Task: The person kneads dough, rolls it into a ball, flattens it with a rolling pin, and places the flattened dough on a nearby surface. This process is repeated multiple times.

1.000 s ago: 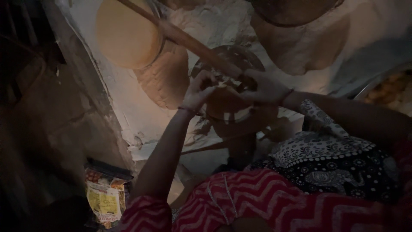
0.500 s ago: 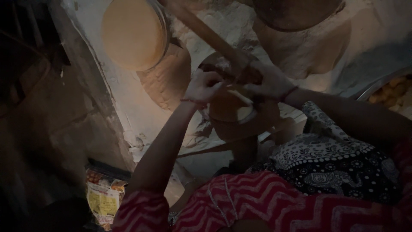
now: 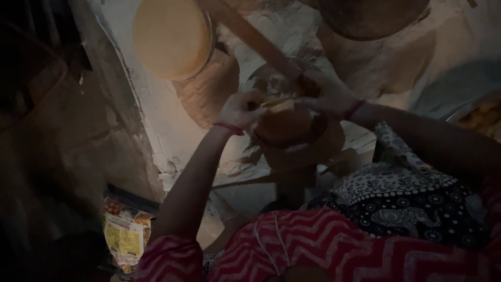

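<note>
Dimly, left hand [image 3: 241, 108] and right hand [image 3: 326, 96] over a round board [image 3: 292, 128] (finger positions indiscernible in shadow).

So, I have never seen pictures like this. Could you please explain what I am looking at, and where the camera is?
There is no machine here. The camera sits on a person's head and looks down at their own two bare arms. The left hand, with a red thread at the wrist, and the right hand meet over a small round brown piece, likely dough; the dim light hides the exact grip. A long wooden stick lies slanted across the pale, floury surface. A flat round disc lies above left, and a yellow packet below left.
</note>
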